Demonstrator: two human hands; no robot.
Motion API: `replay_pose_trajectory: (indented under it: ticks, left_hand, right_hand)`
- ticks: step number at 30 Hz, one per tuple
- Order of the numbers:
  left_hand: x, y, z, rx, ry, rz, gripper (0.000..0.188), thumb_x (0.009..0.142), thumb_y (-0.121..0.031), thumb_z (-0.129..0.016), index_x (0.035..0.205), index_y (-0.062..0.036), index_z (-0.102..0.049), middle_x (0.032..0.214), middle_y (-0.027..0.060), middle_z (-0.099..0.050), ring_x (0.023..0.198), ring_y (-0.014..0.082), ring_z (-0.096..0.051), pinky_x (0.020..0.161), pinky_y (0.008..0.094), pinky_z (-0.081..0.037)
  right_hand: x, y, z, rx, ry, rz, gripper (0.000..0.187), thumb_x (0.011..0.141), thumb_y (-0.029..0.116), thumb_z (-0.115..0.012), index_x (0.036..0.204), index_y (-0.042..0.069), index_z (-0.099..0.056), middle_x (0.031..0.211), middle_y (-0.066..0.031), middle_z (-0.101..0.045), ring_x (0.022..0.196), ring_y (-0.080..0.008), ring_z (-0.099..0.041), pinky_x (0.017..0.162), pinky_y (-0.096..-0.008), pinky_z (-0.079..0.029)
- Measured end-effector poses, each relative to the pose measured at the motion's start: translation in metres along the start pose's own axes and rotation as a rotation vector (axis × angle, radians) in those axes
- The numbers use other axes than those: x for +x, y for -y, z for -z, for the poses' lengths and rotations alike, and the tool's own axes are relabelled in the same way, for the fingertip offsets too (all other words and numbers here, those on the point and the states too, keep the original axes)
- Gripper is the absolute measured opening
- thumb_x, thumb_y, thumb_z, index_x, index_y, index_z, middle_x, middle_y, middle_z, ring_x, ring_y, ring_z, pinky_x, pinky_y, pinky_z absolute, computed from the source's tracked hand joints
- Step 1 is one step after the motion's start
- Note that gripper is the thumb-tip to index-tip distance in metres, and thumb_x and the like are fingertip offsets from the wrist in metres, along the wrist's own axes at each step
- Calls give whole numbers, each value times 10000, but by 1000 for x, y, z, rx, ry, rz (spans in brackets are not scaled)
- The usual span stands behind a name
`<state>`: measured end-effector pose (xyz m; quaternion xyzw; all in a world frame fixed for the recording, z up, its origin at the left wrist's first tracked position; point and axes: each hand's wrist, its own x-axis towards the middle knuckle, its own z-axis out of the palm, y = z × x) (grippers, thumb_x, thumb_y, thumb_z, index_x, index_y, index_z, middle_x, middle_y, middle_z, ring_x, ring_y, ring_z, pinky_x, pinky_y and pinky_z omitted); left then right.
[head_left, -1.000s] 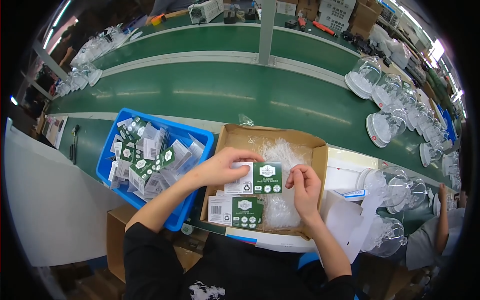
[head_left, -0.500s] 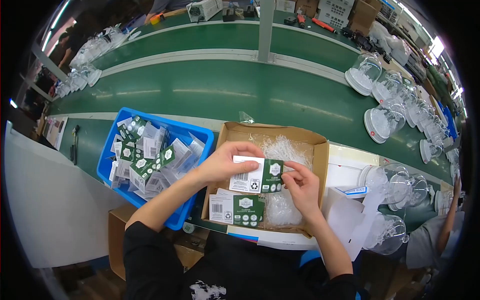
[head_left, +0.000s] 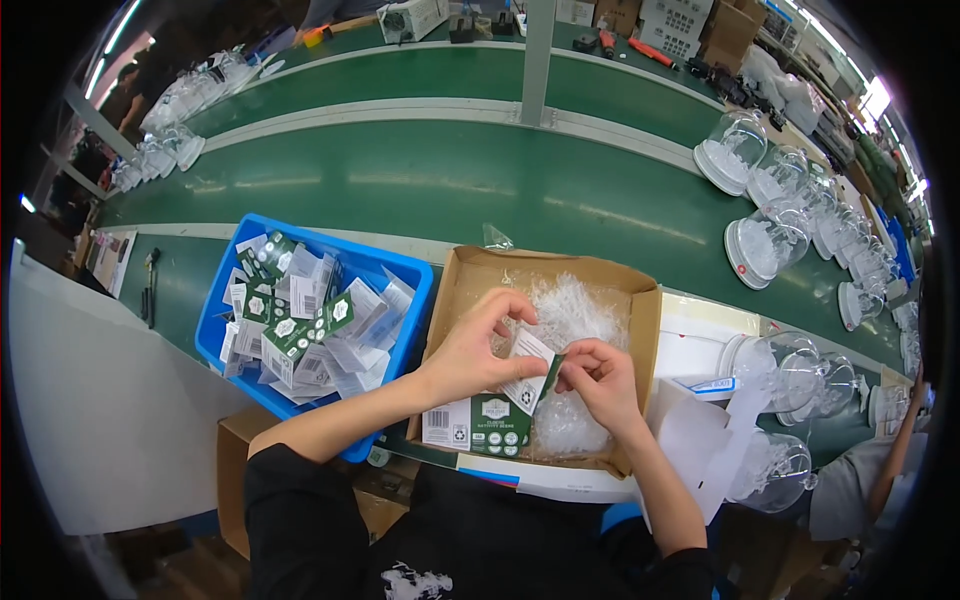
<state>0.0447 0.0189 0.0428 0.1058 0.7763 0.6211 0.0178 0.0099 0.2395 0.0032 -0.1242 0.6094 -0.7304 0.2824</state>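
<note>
A green-and-white printed card (head_left: 530,368) is pinched between both hands over an open cardboard box (head_left: 446,296). My left hand (head_left: 478,350) grips its white part, the thumb lying across it. On the green edge, the fingertips of my right hand (head_left: 598,380) are closed; the card looks bent or folded along that side. Just below lies another card (head_left: 470,424), green and white, flat in the box's near left corner. Shredded white filler (head_left: 575,308) and a clear plastic bundle (head_left: 568,422) fill the box's right part.
Left of the box, a blue bin (head_left: 412,270) holds many such cards. Clear domes on white bases (head_left: 768,245) stand along the right, with white paper sheets (head_left: 690,435) nearer. Behind runs a green conveyor (head_left: 420,175) with a metal post (head_left: 534,65).
The card, earlier held flat and facing up, is now tilted and bent between my hands. My left hand has turned, its fingers arched above the card.
</note>
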Motion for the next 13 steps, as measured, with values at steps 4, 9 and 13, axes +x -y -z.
replay_pose_trajectory:
  ticks: [4, 9, 13]
  left_hand:
    - [5, 2, 8, 321, -44, -166, 360, 865, -114, -647, 1209, -25, -584, 1143, 103, -536, 1114, 218, -511, 927, 326, -428]
    - [-1, 14, -3, 26, 138, -64, 362, 944, -120, -549, 1290, -12, -545, 1142, 161, -616, 1000, 222, -592, 869, 324, -459]
    - [2, -7, 0, -7, 254, 303, 403, 955, -126, -551, 1345, -34, -508, 1147, 147, -635, 1036, 234, -603, 918, 311, -450]
  right_hand:
    - [2, -4, 1, -74, -141, 100, 91, 894, -36, -594, 981, -31, -567, 781, -75, -662, 672, -127, -642, 625, -240, -529]
    - [2, -9, -6, -170, -181, 173, 110, 873, -18, -639, 976, -45, -611, 795, -87, -691, 652, -113, -648, 606, -225, -531]
    - [2, -12, -2, -219, -163, 173, 167, 869, -8, -650, 1033, -32, -638, 818, -97, -708, 676, -127, -673, 625, -230, -551]
